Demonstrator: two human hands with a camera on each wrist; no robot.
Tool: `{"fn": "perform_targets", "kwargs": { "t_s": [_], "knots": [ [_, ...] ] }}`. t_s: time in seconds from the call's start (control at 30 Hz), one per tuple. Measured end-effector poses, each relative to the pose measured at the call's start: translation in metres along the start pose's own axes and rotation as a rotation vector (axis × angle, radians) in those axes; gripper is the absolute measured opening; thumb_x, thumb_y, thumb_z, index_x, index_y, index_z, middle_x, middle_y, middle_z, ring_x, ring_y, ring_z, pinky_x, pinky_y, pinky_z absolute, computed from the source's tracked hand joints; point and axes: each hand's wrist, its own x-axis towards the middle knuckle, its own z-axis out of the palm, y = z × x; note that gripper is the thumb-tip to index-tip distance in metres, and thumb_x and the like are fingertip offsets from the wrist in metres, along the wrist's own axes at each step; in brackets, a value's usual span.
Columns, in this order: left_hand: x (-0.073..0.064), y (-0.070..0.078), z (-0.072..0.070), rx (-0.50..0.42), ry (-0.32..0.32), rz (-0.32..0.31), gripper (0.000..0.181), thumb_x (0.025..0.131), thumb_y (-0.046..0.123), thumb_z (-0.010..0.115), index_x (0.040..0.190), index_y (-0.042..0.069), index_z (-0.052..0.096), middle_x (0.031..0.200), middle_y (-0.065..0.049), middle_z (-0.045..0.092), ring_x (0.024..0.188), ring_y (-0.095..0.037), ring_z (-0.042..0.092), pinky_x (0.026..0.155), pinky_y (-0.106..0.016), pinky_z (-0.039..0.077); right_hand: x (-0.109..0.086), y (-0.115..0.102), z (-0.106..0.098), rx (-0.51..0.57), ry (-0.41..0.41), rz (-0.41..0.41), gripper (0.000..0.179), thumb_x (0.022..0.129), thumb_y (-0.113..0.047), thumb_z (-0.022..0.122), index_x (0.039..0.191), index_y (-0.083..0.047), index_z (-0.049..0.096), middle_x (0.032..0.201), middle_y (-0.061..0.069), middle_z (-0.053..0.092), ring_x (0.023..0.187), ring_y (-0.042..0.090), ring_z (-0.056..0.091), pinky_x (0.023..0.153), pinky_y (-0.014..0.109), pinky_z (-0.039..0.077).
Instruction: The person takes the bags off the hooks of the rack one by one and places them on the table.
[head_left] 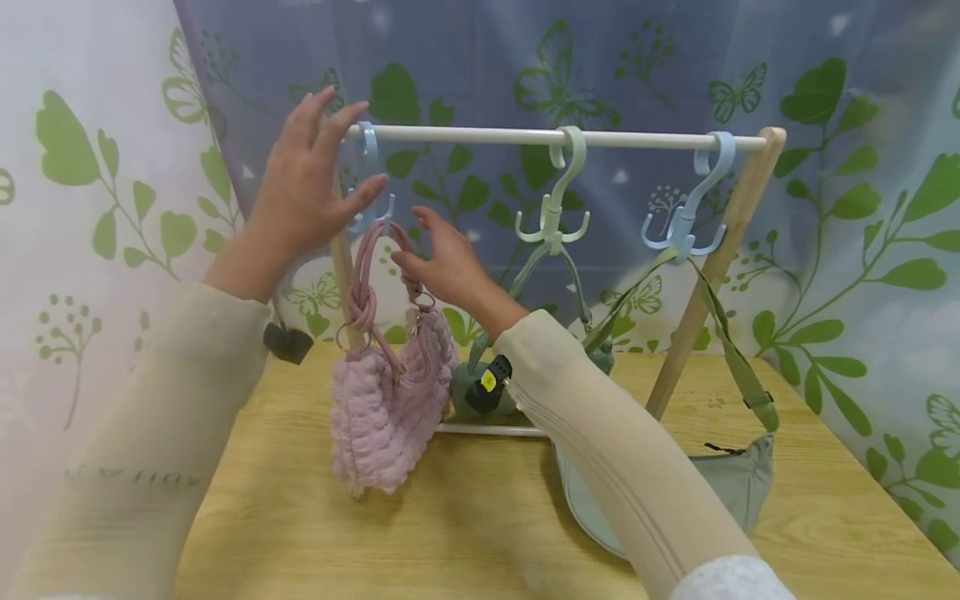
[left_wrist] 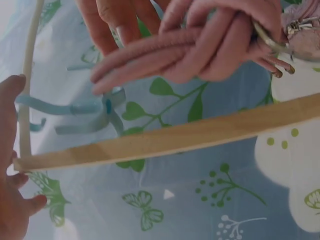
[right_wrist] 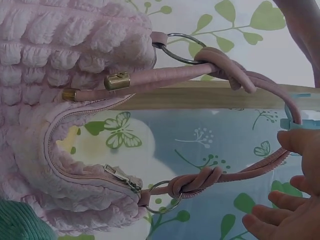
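A pink puffy handbag (head_left: pixel 382 417) hangs at the rack's left end, its knotted handle (head_left: pixel 363 275) looped over a prong of a blue hook (head_left: pixel 368 143). Spread fingers of my left hand (head_left: pixel 292 179) are at the left end of the white top bar (head_left: pixel 480 135), beside that hook. My right hand (head_left: pixel 453 265) is just right of the handle, fingers loosely extended and gripping nothing. In the right wrist view the handle (right_wrist: pixel 270 85) runs over the blue hook (right_wrist: pixel 287 123), close to the thumb. The left wrist view shows the hook (left_wrist: pixel 82 107) hanging from the bar.
A green hook (head_left: pixel 551 218) at mid-bar holds a dark green bag (head_left: pixel 468 392), partly behind my right arm. Another blue hook (head_left: pixel 682 227) carries a grey-green shoulder bag (head_left: pixel 750 475) whose body rests on the wooden table (head_left: pixel 315 542). The rack's wooden post (head_left: pixel 705 292) stands at right.
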Motion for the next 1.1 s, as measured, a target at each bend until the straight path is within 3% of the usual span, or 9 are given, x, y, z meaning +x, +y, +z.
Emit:
{"fn": "perform_targets", "kwargs": {
  "t_s": [0.17, 0.4, 0.5, 0.77, 0.93, 1.1],
  "knots": [
    [0.002, -0.009, 0.002, -0.031, 0.009, 0.003, 0.068, 0.09, 0.037, 0.067, 0.146, 0.01, 0.038, 0.154, -0.021, 0.027, 0.145, -0.033, 0.019, 0.117, -0.045, 0.017, 0.005, 0.0, 0.003, 0.038, -0.005, 0.018, 0.07, 0.096, -0.029, 0.062, 0.154, -0.016, 0.026, 0.156, 0.007, 0.033, 0.14, 0.023, 0.035, 0.108, 0.04, 0.037],
    [0.009, -0.019, 0.003, -0.042, 0.098, 0.144, 0.062, 0.089, 0.04, 0.066, 0.139, 0.008, 0.046, 0.15, -0.024, 0.034, 0.144, -0.038, 0.021, 0.118, -0.046, 0.016, 0.013, 0.004, 0.008, 0.094, 0.001, 0.03, 0.067, 0.097, -0.027, 0.062, 0.153, -0.018, 0.028, 0.154, 0.006, 0.036, 0.14, 0.022, 0.036, 0.106, 0.039, 0.039],
    [0.014, -0.022, 0.004, -0.051, 0.109, 0.167, 0.057, 0.09, 0.041, 0.066, 0.136, 0.01, 0.052, 0.148, -0.024, 0.038, 0.143, -0.039, 0.023, 0.117, -0.048, 0.015, 0.015, 0.004, 0.011, 0.137, 0.014, 0.014, 0.065, 0.097, -0.025, 0.062, 0.153, -0.018, 0.03, 0.153, 0.007, 0.037, 0.139, 0.023, 0.037, 0.1, 0.038, 0.043],
    [0.01, -0.024, 0.013, -0.055, 0.101, 0.167, 0.038, 0.095, 0.025, 0.063, 0.129, 0.009, 0.06, 0.122, -0.021, 0.062, 0.13, -0.043, 0.041, 0.116, -0.045, 0.021, 0.015, -0.001, 0.025, 0.086, 0.104, -0.043, 0.054, 0.097, -0.022, 0.062, 0.146, -0.013, 0.042, 0.14, 0.007, 0.054, 0.129, 0.022, 0.05, 0.105, 0.037, 0.041],
    [0.009, -0.023, 0.019, -0.08, 0.133, 0.169, 0.035, 0.094, 0.025, 0.064, 0.125, 0.008, 0.062, 0.116, -0.02, 0.064, 0.122, -0.041, 0.047, 0.114, -0.044, 0.024, 0.013, 0.001, 0.029, 0.061, 0.114, -0.046, 0.051, 0.098, -0.021, 0.06, 0.145, -0.011, 0.044, 0.138, 0.007, 0.056, 0.122, 0.019, 0.055, 0.102, 0.032, 0.042],
    [0.013, -0.024, 0.023, -0.102, 0.159, 0.146, 0.034, 0.094, 0.027, 0.064, 0.123, 0.008, 0.064, 0.115, -0.019, 0.065, 0.12, -0.038, 0.048, 0.113, -0.042, 0.025, 0.014, 0.004, 0.03, 0.076, 0.14, -0.054, 0.047, 0.098, -0.021, 0.06, 0.142, -0.011, 0.047, 0.135, 0.012, 0.058, 0.119, 0.023, 0.056, 0.1, 0.035, 0.044]
  ]
}}
